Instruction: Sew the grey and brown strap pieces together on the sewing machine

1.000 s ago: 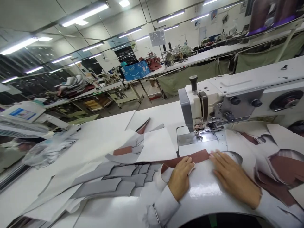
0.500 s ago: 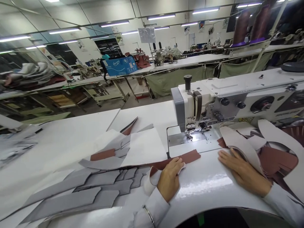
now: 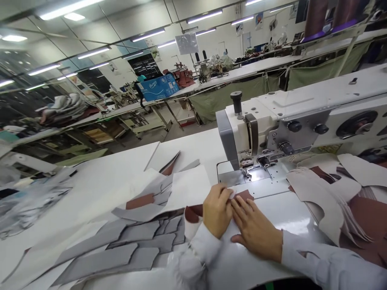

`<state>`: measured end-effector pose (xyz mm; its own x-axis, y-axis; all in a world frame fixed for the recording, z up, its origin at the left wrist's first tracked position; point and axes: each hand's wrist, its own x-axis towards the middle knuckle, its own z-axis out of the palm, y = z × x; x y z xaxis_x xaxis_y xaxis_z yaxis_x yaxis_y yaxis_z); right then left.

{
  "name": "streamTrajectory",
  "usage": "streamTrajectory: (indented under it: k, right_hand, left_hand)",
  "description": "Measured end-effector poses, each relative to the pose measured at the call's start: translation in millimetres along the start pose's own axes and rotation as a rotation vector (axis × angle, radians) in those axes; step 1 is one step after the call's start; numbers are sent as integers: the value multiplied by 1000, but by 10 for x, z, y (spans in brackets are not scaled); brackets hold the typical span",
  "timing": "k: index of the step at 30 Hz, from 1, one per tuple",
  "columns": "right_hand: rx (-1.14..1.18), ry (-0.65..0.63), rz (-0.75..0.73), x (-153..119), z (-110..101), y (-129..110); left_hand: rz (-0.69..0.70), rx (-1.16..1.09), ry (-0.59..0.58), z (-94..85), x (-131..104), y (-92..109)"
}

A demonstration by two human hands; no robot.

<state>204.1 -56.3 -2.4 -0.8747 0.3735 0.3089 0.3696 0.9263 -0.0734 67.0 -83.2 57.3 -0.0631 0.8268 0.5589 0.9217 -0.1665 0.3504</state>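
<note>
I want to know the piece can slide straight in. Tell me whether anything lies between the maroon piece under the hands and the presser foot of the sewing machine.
Nothing visible does. The maroon piece sits under the left hand and right hand, and only bare machine bed lies between it and the presser foot. The tan cut pieces lie off to the right.

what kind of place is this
Most likely a garment or leather-goods sewing workshop. An industrial sewing machine stands on the table, stacks of cut grey pieces lie beside it, and long rows of worktables fill the hall behind.
</note>
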Motion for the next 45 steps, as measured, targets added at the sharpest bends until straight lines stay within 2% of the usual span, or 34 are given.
streamTrajectory:
  k: [2, 4, 7, 11, 16, 22, 29, 38, 42, 45]
  right_hand:
    - [3, 10, 8, 52, 17, -27]
    - [-6, -2, 32, 85, 9, -31]
    - [-47, 4, 112, 106, 28, -41]
    - [-46, 51, 171, 122, 75, -73]
    - [-11, 82, 188, 138, 58, -57]
    - [-7, 120, 175, 127, 68, -49]
    - [11, 102, 174, 135, 50, -51]
    - [83, 30, 190, 145, 15, -52]
    - [72, 28, 170, 160, 23, -34]
    - [45, 34, 165, 216, 68, 27]
  left_hand:
    - [138, 116, -123, 131, 127, -21]
    - [181, 136, -294, 254, 208, -40]
    - [118, 84, -479, 341, 270, -48]
    - [95, 25, -593, 337, 327, -15]
    - [154, -32, -626, 358, 361, -30]
    - [217, -61, -589, 365, 351, -128]
    - [244, -118, -564, 385, 351, -130]
    - [286, -79, -649, 393, 401, -153]
    - [284, -18, -701, 361, 426, -135]
    - [268, 10, -697, 381, 460, -167]
